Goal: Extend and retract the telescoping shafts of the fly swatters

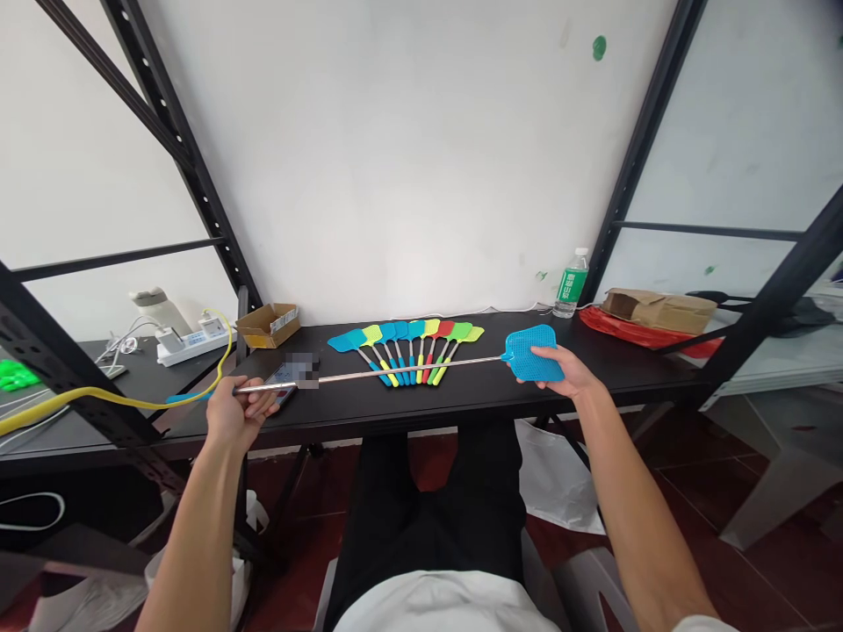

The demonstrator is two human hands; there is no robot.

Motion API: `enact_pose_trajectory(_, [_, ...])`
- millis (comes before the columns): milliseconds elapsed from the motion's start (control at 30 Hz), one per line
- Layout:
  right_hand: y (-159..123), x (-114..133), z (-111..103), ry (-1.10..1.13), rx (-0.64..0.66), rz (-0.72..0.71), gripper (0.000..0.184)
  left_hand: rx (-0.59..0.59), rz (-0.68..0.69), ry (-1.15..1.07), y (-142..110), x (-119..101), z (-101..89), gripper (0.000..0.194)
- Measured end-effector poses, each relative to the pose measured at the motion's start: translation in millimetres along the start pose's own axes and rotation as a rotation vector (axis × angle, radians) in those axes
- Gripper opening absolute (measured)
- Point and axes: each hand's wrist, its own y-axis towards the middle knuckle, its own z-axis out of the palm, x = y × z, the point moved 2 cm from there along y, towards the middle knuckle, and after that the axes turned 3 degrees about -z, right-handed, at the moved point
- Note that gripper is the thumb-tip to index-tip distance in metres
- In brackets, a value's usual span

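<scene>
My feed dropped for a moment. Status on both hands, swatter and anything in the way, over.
Left hand gripping metal shaft; right hand holding blue head. Long swatter extended between. Yellow cable close by left hand.

Taking the green-labelled bottle as the landmark: to its left, the fan of small swatters blocks the middle of the black bench. Between bottle and fan the bench top is bare toward the wall, but the long metal rod crosses above the front. Right of the bottle, red plastic and a cardboard piece obstruct; just beside it, an upright black post rises.
</scene>
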Motion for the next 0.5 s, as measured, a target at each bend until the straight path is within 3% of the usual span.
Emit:
enact_pose_trajectory(300, [-2.3,0.1,-13.3,-0.055,-0.046,-0.040,0.035,0.011,-0.009,0.037,-2.4,-3.3,-4.1,0.039])
enact_pose_trajectory(500, [-7.6,2.5,-37.9,-0.077,-0.155,-0.103,0.035,-0.125,0.088,0.080,4.7,-0.6,-21.2,0.026])
